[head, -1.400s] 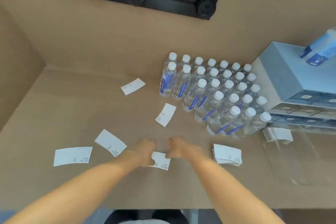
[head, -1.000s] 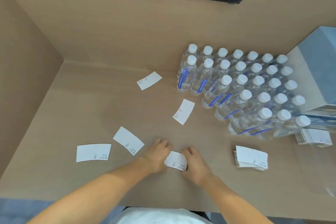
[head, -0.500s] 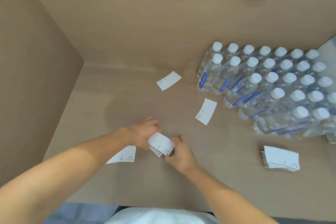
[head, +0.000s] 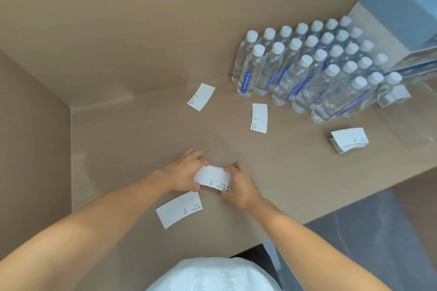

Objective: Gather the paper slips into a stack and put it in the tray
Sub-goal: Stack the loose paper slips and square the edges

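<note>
Between both hands I hold a small stack of white paper slips just above the desk: my left hand grips its left end, my right hand its right end. One loose slip lies right below my left hand. Two more loose slips lie farther back, one near the wall and one beside the bottles. A finished pile of slips rests at the right. The clear tray stands at the far right, with another pile of slips at its back.
Several rows of capped water bottles stand at the back right. A blue-grey box sits behind them in the corner. Cardboard-coloured walls close the desk at the left and back. The desk's front edge runs just below my forearms.
I have picked up a second slip from the left and now hold the slips as a small stack in both hands. My view has swung left and tilted.
</note>
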{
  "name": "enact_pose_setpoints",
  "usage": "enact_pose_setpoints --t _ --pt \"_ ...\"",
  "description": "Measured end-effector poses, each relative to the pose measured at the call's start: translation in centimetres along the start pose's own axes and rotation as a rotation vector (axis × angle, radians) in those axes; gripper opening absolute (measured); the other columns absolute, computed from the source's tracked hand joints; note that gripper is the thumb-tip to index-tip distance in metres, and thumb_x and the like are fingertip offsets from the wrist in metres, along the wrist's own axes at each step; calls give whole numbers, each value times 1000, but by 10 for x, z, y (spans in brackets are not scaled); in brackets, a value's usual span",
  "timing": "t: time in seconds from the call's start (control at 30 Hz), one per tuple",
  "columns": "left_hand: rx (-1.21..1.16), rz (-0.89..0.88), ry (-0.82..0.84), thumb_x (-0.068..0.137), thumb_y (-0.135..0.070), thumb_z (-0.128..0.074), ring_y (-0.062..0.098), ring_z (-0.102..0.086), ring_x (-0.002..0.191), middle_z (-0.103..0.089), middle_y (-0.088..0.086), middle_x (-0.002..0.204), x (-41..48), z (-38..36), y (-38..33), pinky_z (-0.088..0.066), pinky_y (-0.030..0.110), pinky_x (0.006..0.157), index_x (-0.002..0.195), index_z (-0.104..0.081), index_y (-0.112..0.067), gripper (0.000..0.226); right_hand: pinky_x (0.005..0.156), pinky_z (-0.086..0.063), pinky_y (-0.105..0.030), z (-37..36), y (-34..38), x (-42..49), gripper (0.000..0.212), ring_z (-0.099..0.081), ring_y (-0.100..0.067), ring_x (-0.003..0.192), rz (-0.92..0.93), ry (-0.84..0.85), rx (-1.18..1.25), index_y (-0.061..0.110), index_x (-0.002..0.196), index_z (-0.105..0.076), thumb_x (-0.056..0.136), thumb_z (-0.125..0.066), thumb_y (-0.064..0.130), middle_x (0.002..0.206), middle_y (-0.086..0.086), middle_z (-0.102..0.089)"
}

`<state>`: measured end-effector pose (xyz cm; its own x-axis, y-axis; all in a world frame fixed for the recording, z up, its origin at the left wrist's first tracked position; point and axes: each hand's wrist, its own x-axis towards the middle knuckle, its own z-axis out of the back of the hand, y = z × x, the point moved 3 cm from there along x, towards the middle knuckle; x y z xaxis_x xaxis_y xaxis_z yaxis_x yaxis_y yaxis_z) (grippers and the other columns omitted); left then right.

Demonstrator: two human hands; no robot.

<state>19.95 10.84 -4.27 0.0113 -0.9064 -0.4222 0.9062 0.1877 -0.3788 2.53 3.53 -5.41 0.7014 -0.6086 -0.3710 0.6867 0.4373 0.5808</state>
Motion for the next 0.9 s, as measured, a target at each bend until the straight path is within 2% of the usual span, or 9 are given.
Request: enact_pose_setpoints --t 0.33,0.63,0.8,0.9 --pt "-3 -70 -65 74 -29 -71 17 -33 119 -42 -3 121 7 -3 -10 -44 28 92 130 -51 -17 61 81 -53 -38 -1 -9 -3 45 -58 -24 90 -95 -61 -22 11 115 -54 72 -68 9 119 -3 -41" --pt "-20 -79 -105 76 -27 -71 20 -34 119 -43 0 122 14 -4 -18 -43 32 98 128 -54 -17 56 77 -54 -40 6 -18 -3 42 -59 -24 86 -120 -107 -38 14 115 -58 74 -68 14 120 -2 -42" --pt "-48 -69 -101 76 -28 -70 16 -32 119 -41 -1 121 10 -8 -10 -40 23 88 125 -54 -18 52 75 -54 -38 -1 -16 -5 39 -57 -23 81 -111 -91 -27 14 113 -58 74 -66 12 117 -2 -42" --pt "-43 -58 -95 77 -27 -67 17 -30 122 -42 -1 123 9 -11 -7 -41 24 88 127 -53 -17 52 76 -54 -39 -4 -18 -4 38 -58 -24 82 -121 -85 -20 14 113 -58 75 -66 14 118 -3 -43"
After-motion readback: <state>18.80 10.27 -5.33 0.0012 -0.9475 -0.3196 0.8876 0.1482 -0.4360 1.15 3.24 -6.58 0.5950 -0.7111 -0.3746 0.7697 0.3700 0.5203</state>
